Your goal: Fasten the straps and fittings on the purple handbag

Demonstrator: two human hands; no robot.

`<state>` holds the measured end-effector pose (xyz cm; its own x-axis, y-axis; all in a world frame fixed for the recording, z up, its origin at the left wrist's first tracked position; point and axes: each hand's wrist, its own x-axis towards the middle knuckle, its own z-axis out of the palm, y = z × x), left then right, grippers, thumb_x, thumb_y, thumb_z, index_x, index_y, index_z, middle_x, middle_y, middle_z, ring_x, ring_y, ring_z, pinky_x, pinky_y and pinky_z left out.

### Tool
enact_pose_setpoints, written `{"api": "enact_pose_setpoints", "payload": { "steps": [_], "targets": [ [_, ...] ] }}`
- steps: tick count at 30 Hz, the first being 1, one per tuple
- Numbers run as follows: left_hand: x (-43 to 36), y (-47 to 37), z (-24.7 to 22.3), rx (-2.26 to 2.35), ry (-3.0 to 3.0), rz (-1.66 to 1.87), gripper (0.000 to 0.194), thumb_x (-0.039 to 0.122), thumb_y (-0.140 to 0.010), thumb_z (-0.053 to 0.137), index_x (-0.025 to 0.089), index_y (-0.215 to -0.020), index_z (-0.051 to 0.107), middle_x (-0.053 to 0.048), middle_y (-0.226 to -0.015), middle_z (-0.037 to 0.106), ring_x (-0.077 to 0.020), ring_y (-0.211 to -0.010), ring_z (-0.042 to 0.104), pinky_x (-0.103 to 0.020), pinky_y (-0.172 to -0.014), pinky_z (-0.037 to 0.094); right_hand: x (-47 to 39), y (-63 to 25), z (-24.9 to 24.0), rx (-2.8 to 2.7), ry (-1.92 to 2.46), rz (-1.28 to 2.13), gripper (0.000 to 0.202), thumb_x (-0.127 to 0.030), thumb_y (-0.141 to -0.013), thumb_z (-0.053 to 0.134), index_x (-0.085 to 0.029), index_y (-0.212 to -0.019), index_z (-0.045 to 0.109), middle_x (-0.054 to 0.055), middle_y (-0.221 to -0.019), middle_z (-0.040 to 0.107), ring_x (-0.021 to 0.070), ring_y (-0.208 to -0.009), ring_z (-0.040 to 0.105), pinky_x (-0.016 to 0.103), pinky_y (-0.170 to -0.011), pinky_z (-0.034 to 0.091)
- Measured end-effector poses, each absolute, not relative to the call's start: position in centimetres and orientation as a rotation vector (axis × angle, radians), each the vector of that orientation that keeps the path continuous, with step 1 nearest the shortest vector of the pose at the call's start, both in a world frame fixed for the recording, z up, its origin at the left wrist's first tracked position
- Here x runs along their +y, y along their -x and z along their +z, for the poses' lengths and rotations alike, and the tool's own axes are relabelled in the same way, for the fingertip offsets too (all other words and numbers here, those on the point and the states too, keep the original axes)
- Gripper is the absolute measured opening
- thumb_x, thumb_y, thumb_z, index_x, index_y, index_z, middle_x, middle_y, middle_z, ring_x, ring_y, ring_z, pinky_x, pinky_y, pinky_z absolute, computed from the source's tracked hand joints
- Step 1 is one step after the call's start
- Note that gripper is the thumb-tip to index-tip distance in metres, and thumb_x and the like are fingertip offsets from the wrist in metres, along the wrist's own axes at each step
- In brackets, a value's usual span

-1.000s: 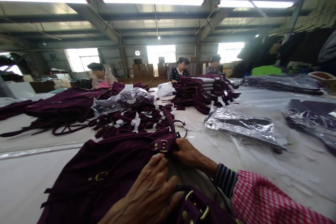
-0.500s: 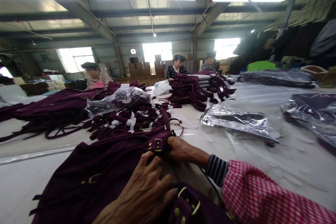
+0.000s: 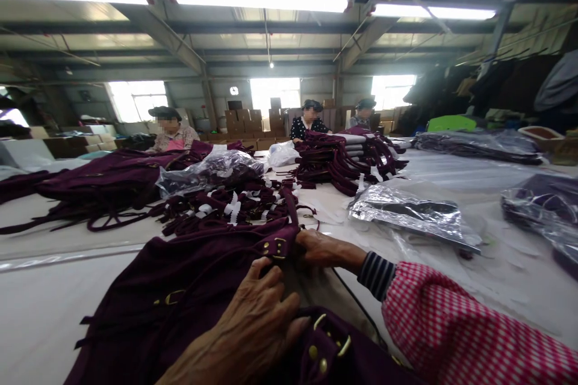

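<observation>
A dark purple garment [image 3: 180, 295] with gold buckles lies spread on the white table in front of me. My left hand [image 3: 253, 328] rests flat on its cloth near the bottom middle, fingers apart. My right hand [image 3: 318, 248], in a striped cuff and red checked sleeve, pinches the garment's far edge beside a gold buckle [image 3: 276, 246]. More gold rings [image 3: 332, 340] show on the fold nearest me.
A heap of purple straps with white tags [image 3: 230, 207] lies just beyond. Bagged garments [image 3: 409, 213] lie to the right, purple stacks [image 3: 338, 159] further back. Three people work at the table's far side. White table [image 3: 40, 307] on the left.
Both hands stay on the garment. My right hand has slid slightly further along the far edge; the view shifted a little.
</observation>
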<state>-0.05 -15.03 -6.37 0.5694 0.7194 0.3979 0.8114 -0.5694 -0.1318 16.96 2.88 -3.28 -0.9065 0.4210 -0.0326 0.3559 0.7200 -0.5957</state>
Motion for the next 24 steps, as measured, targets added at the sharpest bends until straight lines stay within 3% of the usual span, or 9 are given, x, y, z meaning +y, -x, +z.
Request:
{"api": "enact_pose_setpoints", "payload": {
  "steps": [6,11,14,18,24],
  "targets": [
    [-14.9,-0.2,-7.1,-1.289,2.464,-0.471,0.016,0.038,-0.097,0.059,0.025,-0.104,0.062,-0.001,-0.093,0.063,-0.0237,-0.106,0.057,-0.055,-0.116,0.027,1.9,-17.7,-3.2,-2.836,0.614,0.711,0.014,-0.004,-0.074,0.053,-0.016,-0.079,0.058,0.002,-0.079,0.061,0.0149,-0.073,0.055,0.025,-0.066,0.038],
    [-15.1,-0.4,-6.3,-1.330,2.489,-0.458,0.026,0.040,-0.098,0.057,0.025,-0.119,0.060,-0.004,-0.117,0.065,-0.0248,-0.124,0.052,-0.052,-0.117,0.026,-1.7,-19.8,-2.1,-2.987,0.526,0.335,0.014,-0.003,-0.081,0.050,-0.016,-0.087,0.055,0.004,-0.080,0.060,0.0148,-0.069,0.048,0.028,-0.064,0.032],
    [-15.3,-0.3,-5.7,-1.379,2.501,-0.445,0.036,0.046,-0.100,0.051,0.024,-0.128,0.056,-0.006,-0.125,0.064,-0.0243,-0.124,0.052,-0.049,-0.116,0.026,-3.9,-21.8,-2.0,-3.027,0.453,0.415,0.012,-0.005,-0.086,0.050,-0.016,-0.089,0.054,0.003,-0.079,0.061,0.0138,-0.066,0.048,0.027,-0.061,0.031],
    [-15.1,-0.9,-5.0,-1.406,2.542,-0.445,0.040,0.045,-0.099,0.054,0.030,-0.136,0.051,-0.002,-0.118,0.065,-0.0221,-0.114,0.055,-0.045,-0.111,0.027,-5.5,-23.7,-2.7,-2.879,0.495,0.550,0.013,-0.007,-0.094,0.045,-0.017,-0.089,0.052,0.003,-0.082,0.061,0.0132,-0.067,0.051,0.025,-0.062,0.034],
    [-14.5,-2.7,-4.1,-1.467,2.545,-0.538,0.011,0.031,-0.095,0.062,0.030,-0.106,0.062,0.005,-0.092,0.064,-0.0180,-0.093,0.055,-0.037,-0.098,0.027,-6.5,-24.0,-3.1,-2.882,0.487,0.224,0.007,-0.010,-0.094,0.050,-0.016,-0.093,0.053,0.003,-0.087,0.060,0.0122,-0.062,0.046,0.026,-0.056,0.029]
  ]
}}
